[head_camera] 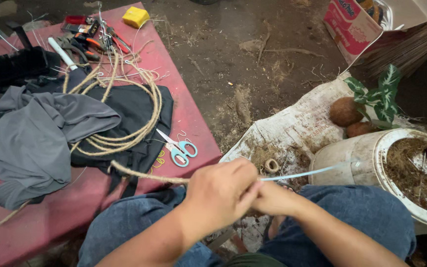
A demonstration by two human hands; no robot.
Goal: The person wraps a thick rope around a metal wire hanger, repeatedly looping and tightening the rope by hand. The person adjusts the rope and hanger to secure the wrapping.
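- The rope (124, 133) is tan, rough and twisted; it lies coiled on the red table (193, 118) and runs to the left hand (221, 193), which is closed around it above the lap.
- The right hand (273, 198) touches the left and pinches a pale blue strip (312, 172).
- The white bucket (357, 158) holds brown fibre.
- The rope end is hidden inside the hands.

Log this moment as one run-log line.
left hand: grips jute rope | right hand: holds pale strip | hands touching above lap | scissors: on red table
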